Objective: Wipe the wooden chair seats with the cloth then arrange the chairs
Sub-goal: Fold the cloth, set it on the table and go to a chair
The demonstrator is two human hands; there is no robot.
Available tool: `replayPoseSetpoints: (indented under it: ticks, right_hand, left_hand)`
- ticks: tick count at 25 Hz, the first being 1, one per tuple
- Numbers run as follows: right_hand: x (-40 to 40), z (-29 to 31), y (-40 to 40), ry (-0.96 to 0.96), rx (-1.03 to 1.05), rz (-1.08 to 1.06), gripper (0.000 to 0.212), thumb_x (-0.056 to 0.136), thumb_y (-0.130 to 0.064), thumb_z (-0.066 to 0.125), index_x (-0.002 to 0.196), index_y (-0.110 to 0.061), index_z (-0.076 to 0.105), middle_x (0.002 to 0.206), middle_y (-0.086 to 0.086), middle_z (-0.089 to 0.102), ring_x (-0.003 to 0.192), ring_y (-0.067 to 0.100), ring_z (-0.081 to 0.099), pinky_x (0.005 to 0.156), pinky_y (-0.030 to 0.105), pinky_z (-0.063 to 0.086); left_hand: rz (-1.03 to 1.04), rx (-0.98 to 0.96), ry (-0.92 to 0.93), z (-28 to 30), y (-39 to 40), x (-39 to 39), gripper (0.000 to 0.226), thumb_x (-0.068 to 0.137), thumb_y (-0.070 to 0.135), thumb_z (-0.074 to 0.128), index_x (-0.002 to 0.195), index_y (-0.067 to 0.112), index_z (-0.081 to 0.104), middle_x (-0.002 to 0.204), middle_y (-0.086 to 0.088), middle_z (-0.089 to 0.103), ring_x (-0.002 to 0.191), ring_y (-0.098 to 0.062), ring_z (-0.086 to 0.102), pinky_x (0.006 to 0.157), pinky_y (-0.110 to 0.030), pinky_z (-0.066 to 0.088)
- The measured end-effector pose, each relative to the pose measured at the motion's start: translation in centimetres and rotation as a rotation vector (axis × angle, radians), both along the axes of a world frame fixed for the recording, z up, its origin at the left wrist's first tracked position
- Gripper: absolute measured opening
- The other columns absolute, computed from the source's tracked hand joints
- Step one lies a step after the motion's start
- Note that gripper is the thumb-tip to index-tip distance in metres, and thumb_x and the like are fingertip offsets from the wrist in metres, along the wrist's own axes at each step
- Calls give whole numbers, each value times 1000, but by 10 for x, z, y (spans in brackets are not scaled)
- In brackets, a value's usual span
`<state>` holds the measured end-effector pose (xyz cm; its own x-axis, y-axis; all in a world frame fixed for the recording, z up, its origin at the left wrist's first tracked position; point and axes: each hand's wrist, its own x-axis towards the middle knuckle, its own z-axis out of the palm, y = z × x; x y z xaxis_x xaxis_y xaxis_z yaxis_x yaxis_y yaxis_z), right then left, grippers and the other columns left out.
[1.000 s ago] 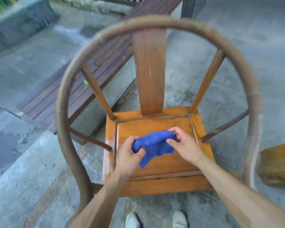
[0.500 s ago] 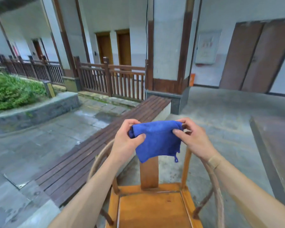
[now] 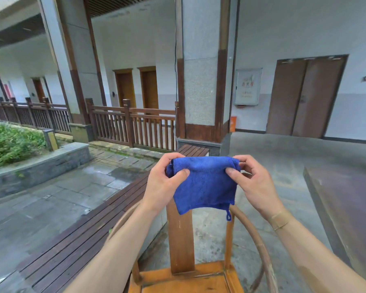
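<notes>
A blue cloth hangs folded in the air in front of me, held by its top corners. My left hand pinches the left corner and my right hand pinches the right corner. Below them stands a wooden chair with a round curved back rail, an upright back slat and an orange-brown seat at the bottom edge of the view. The cloth is well above the seat and partly hides the top of the back slat.
A long dark slatted bench runs along the left of the chair. A dark table corner sits on the right. A stone pillar, wooden railing, planter wall and brown double doors lie farther off.
The cloth came up off the chair seat to chest height with both hands on it. My view swung up from the seat to the courtyard, and the cloth is now spread wider.
</notes>
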<state>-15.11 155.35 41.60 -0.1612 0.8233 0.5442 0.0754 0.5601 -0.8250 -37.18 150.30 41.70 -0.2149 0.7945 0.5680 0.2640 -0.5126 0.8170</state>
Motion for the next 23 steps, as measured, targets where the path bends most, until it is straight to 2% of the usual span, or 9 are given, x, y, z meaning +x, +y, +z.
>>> replayPoseSetpoints:
  ticks: [3,7,12,17,23]
  right_hand:
    - [33,8,15,-35,1,-31,21,90,-13,71,94,-32,66,91,3,70,82,10,62,76,27,52]
    - [90,19,26,-35,-7,-80,20,89,-14,71,94,-33,66,92,7,70,80,11,61,76,29,52]
    - [177,25,19,-16,-15,-256,19,88,-12,72,96,-30,67,93,7,71,75,11,61,76,27,52]
    - [255,22,-15,32,-29,-511,22,88,-9,71,97,-28,67,93,-2,73,79,6,66,78,20,54]
    - [307,6,-97,59,-44,-866,24,89,-8,71,98,-29,66,97,-2,74,85,14,69,82,28,57]
  left_hand:
    - [-35,7,-16,6,18,30,25,88,2,69,102,22,64,91,12,68,83,-8,61,75,-26,52]
    - [-100,18,-56,10,47,86,24,85,9,68,104,23,64,95,9,69,85,-9,62,76,-25,52]
    - [-258,15,-83,14,80,173,26,79,14,67,104,22,64,94,11,70,84,-6,63,76,-20,51]
    - [-514,9,-50,17,105,262,25,80,13,69,103,22,63,94,13,69,85,-7,63,77,-18,50]
    - [-905,-25,-20,3,98,353,25,81,14,69,103,24,63,99,12,70,89,-7,64,82,-21,50]
